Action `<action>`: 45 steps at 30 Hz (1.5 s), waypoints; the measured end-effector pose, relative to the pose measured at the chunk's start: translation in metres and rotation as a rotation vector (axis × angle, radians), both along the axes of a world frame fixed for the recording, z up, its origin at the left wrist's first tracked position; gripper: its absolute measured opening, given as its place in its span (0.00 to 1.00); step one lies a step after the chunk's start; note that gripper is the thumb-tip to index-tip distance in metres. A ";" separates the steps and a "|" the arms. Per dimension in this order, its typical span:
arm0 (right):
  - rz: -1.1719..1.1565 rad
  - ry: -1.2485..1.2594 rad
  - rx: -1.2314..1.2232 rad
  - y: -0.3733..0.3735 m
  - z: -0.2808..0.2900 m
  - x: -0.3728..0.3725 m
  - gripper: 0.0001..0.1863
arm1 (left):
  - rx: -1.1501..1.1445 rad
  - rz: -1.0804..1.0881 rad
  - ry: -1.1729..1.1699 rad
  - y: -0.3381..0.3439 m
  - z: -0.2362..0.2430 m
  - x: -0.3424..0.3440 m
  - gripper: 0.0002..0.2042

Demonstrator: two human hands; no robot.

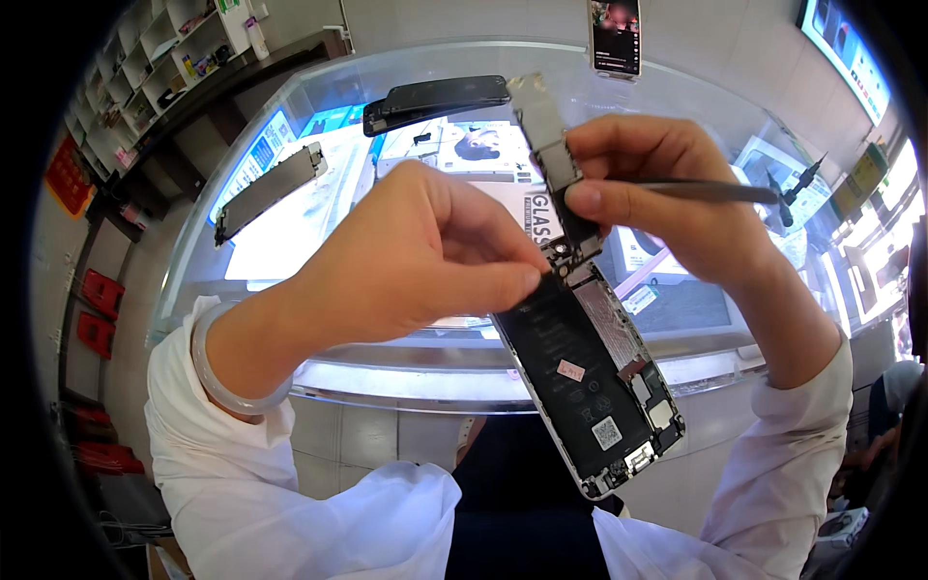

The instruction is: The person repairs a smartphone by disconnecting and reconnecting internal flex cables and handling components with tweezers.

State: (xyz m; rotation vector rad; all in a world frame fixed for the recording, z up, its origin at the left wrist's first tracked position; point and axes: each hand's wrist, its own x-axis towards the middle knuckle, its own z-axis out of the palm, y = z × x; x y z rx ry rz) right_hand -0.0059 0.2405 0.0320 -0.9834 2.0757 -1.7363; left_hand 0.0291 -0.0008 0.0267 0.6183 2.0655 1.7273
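My left hand [416,256] pinches the top end of an opened smartphone [580,382], thumb and fingers closed at its edge. The phone hangs tilted over the front edge of the counter, its black battery and inner parts facing me. In my right hand [667,193], thumb and fingers grip a long narrow circuit board [549,145], silvery at its upper end and dark lower down. Its lower end meets the phone's top; whether they are joined I cannot tell. A slim dark tool [710,190], like tweezers, also lies in my right hand, its tip hidden.
On the glass display counter [362,353] lie a silvery metal plate [271,191] at left and dark phone parts [440,100] at the back. Another phone [616,37] stands upright at the far edge. A black pointed tool [802,184] is at right, and shelves [159,53] stand far left.
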 end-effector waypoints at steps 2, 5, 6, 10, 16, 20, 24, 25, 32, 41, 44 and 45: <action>0.068 0.010 -0.067 -0.002 -0.007 0.003 0.20 | -0.118 -0.048 -0.007 -0.004 0.002 -0.003 0.13; 0.109 0.056 -0.056 0.000 -0.011 0.008 0.20 | -0.023 -0.164 -0.090 -0.009 0.003 -0.014 0.25; 0.094 0.092 -0.013 0.000 -0.011 0.009 0.21 | 0.089 -0.155 -0.134 -0.011 0.002 -0.016 0.25; 0.030 0.050 0.030 0.000 -0.009 0.014 0.25 | 0.155 -0.057 -0.116 -0.014 0.004 -0.018 0.16; 0.111 -0.058 -0.048 0.005 -0.005 0.008 0.20 | 0.132 0.063 0.032 -0.016 0.012 -0.007 0.12; 0.201 -0.082 -0.028 0.009 -0.005 0.003 0.14 | 0.162 0.130 0.137 -0.019 0.011 -0.006 0.09; 0.187 -0.038 -0.040 0.013 -0.007 0.002 0.12 | 0.159 0.102 0.159 -0.021 0.011 -0.006 0.08; 0.180 -0.031 -0.057 0.013 -0.008 0.001 0.11 | 0.145 0.089 0.158 -0.021 0.012 -0.006 0.08; 0.185 -0.033 -0.104 0.011 -0.012 0.002 0.09 | -0.097 -0.095 0.183 -0.014 0.019 0.007 0.08; 0.198 -0.045 -0.070 0.009 -0.013 0.005 0.10 | -0.163 -0.193 0.095 -0.005 0.020 0.013 0.19; 0.192 -0.129 -0.125 0.010 -0.011 0.002 0.11 | -0.084 -0.206 0.174 -0.006 0.019 0.011 0.20; 0.201 -0.099 -0.107 0.010 -0.010 0.002 0.11 | -0.049 -0.192 0.206 -0.007 0.018 0.010 0.20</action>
